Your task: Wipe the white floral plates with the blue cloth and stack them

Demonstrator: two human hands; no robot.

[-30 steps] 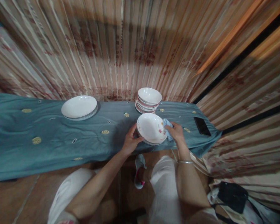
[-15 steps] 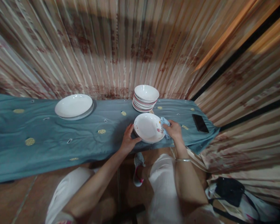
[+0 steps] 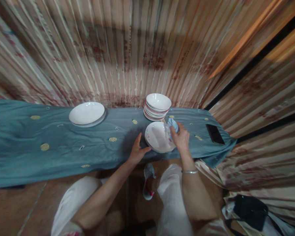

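A short stack of white plates (image 3: 158, 137) with a floral rim lies near the front edge of the cloth. My right hand (image 3: 182, 137) grips a light blue cloth (image 3: 172, 125) over the top plate's right rim and hides part of it. At the left side of the stack is my left hand (image 3: 137, 151), thumb and fingers spread apart, the thumb close to the rim. Just behind stands a stack of white bowls (image 3: 158, 102) with red-edged pieces lower down. Larger white oval plates (image 3: 87, 113) lie stacked to the left.
A teal tablecloth (image 3: 123, 149) with yellow pineapple prints covers the narrow table. A black phone (image 3: 215, 134) lies at the right end. Pleated curtains (image 3: 108, 62) hang behind and to the right. A dark bag (image 3: 250, 211) sits low at the right.
The blue cloth in my right hand has moved from the outer right rim inward and toward the far side. My left hand has loosened from the plates' rim. The view has shifted slightly.
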